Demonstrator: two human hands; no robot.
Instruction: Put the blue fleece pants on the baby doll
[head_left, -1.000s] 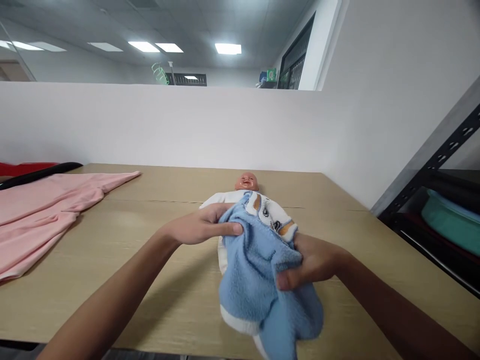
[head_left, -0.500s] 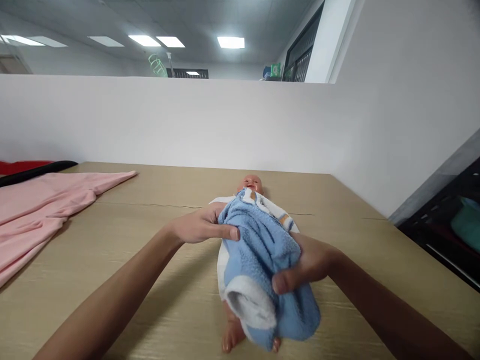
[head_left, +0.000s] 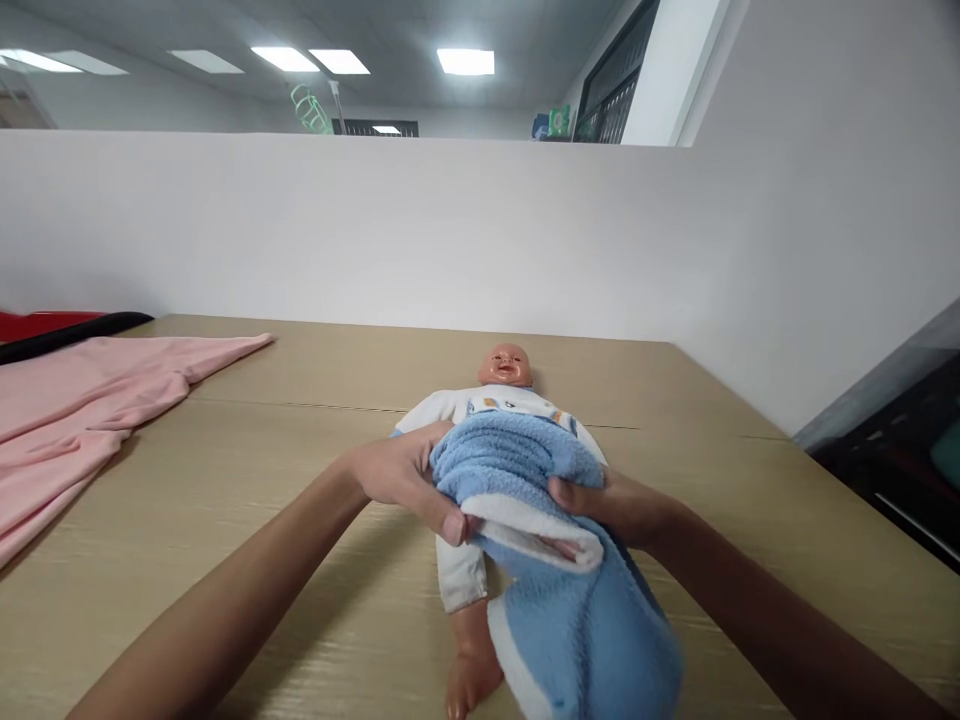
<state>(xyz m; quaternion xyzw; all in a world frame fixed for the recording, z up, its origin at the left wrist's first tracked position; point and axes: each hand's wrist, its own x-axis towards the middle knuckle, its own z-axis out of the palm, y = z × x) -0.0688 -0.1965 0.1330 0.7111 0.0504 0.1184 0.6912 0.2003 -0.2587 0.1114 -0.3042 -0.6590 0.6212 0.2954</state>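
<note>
Two hands on one blue garment (head_left: 517, 455), one per side. Left hand (head_left: 409, 480): thumb lies over the left end of a white band (head_left: 525, 513), other fingers mostly behind the cloth; looks like a pinch on the band end. Right hand (head_left: 626, 505): thumb presses the gathered folds, fingers tucked under, so can't tell their exact spread.

Grips sit apart, probably to steady both ends of the band. Its mouth reads as a slit between the thumbs, dipping below the right one. Cloth is bunched just beyond the band, likely to take up slack. Rest of the garment hangs loose nearer than the right fingers, unpinched, so it droops and twists.

Doll (head_left: 506, 367) lies face-up on the table (head_left: 247, 470): head well beyond the fingers, one bare leg nearer than the left thumb. Garment covers most of its middle in view; contact between them, can't tell. White clothing (head_left: 459, 575) shows just below the left thumb.

Pink cloth (head_left: 97, 405) lies left of the left fingers, well apart, presumably parked clear of both hands.
</note>
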